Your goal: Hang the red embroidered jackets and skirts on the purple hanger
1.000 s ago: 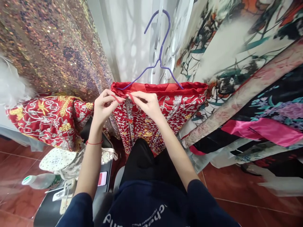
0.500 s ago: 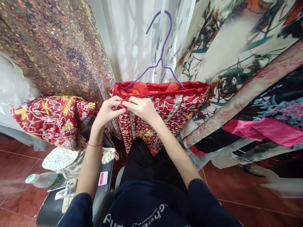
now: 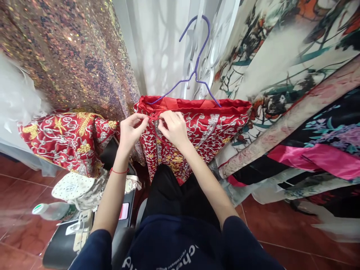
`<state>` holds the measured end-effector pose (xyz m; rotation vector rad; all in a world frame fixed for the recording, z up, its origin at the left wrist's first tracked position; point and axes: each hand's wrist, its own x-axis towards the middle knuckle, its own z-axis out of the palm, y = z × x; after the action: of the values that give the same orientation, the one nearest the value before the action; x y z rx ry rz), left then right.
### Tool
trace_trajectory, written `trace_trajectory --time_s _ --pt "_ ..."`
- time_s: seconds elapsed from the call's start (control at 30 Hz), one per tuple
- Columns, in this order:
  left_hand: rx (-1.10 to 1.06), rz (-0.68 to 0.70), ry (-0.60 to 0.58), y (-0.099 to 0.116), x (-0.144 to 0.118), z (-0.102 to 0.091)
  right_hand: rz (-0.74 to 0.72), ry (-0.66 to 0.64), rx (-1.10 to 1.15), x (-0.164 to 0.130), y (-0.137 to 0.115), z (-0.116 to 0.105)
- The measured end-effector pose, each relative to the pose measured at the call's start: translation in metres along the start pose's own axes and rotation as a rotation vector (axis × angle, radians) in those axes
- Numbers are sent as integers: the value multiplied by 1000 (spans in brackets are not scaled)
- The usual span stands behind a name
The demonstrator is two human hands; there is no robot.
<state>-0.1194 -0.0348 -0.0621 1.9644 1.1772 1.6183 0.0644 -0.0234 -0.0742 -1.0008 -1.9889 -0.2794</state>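
A red garment with silver and gold embroidery [image 3: 194,131], which looks like a skirt, hangs in front of my lap. Its gathered red waistband is at the top, and a thin purple hanger [image 3: 196,71] reaches down into it. At the waistband's left end is a small red cord [image 3: 153,117]. My left hand [image 3: 132,131] pinches one side of this cord between thumb and fingertips. From the other side my right hand [image 3: 174,127] pinches it too, a short gap away. The exact ends of the cord are partly hidden by my fingers.
Left of me lies another red embroidered piece [image 3: 67,138]. Below it are a dotted cloth bag [image 3: 73,186], a bottle [image 3: 52,211], a power strip [image 3: 83,229] and a phone [image 3: 124,211]. Sequinned fabric [image 3: 78,41] hangs behind; patterned garments [image 3: 281,112] hang at right.
My hands, close together over a red loop before, have drawn apart sideways, and the cord now spans between them. The view has shifted slightly.
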Motion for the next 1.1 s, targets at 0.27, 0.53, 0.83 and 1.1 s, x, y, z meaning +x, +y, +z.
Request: trace_trajectory --time_s 0.27,0.53,0.83,1.1 --pt "497 81 230 -13 15 -10 65 140 -31 1 21 -13" --pt "595 128 317 -27 26 -10 27 61 -209 4 26 -19" --pt "610 88 293 -36 33 -6 -188 -96 -296 -6 30 -30" --pt "404 327 76 -25 47 -11 73 41 -437 -26 103 -127"
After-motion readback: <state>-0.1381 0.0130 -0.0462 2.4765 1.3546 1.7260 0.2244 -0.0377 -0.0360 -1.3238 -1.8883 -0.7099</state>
